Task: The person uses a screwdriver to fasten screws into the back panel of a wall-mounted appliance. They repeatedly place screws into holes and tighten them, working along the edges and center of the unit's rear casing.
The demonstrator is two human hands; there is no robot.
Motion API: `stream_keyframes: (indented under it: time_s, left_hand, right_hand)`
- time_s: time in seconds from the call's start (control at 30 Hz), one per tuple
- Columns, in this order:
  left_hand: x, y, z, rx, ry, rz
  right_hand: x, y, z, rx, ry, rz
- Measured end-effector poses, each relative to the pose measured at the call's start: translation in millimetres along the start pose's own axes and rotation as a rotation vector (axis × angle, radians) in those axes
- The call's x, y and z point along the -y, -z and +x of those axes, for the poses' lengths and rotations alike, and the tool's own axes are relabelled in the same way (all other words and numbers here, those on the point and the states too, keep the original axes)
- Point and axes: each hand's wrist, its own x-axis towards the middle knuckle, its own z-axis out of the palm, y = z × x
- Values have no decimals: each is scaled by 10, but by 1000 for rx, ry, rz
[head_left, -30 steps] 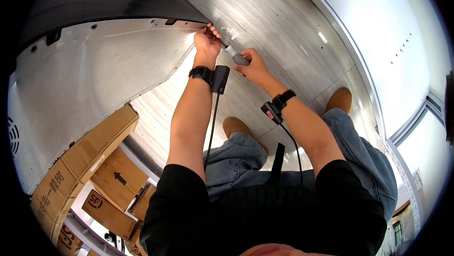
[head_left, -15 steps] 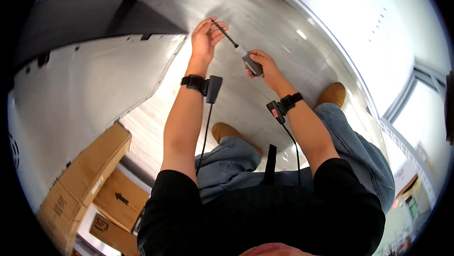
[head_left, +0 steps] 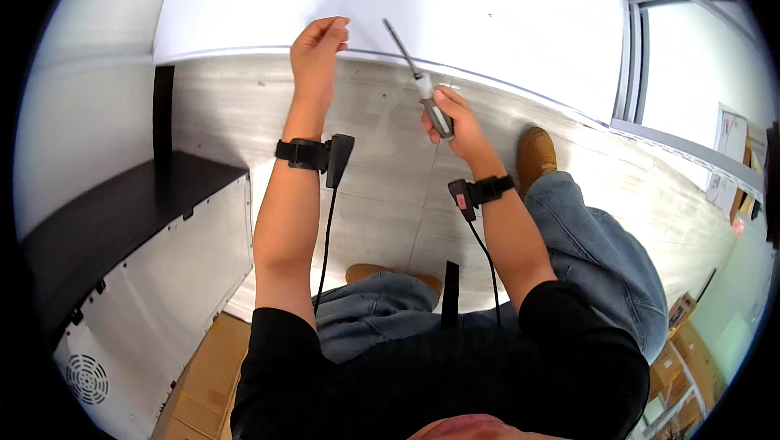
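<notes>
A screwdriver [head_left: 424,87] with a grey handle, a pale collar and a long dark shaft is gripped in my right hand [head_left: 457,121]. Its shaft slants up and to the left, with the tip in front of the white panel [head_left: 504,42]. Left of that tip, and apart from it, my left hand [head_left: 317,54] is raised with thumb and fingertips pinched together. Whatever the pinch may hold is hidden or too small to name. Both wrists wear black straps with small cabled devices.
A white metal cabinet [head_left: 162,269] with a black top [head_left: 122,212] and a round vent stands at left. Cardboard boxes [head_left: 207,375] lie below it. Grey floor [head_left: 382,172] spreads under me, my brown shoes on it. A metal frame [head_left: 638,58] rises at right.
My view has turned toward the white panel, which now fills the top. My left hand has come away from the screwdriver's shaft and its spread fingers have closed into a pinch.
</notes>
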Motion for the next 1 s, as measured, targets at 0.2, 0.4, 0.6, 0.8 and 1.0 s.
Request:
stream_keyframes:
  time_s: [0.2, 0.4, 0.6, 0.8, 1.0]
  left_hand:
    - [201, -1292, -27, 137, -323, 447]
    - [506, -1808, 59, 54, -815, 829]
    - [574, -1878, 75, 24, -918, 985]
    - [535, -1772, 63, 76, -902, 868]
    - [275, -1027, -151, -83, -772, 678]
  right_hand:
    - [22, 777, -381, -122, 213, 178]
    - [-43, 1048, -469, -200, 242, 222]
    - [-108, 984, -437, -178, 232, 271]
    - [-39, 756, -442, -28, 160, 198]
    - [58, 281, -403, 153, 80, 134]
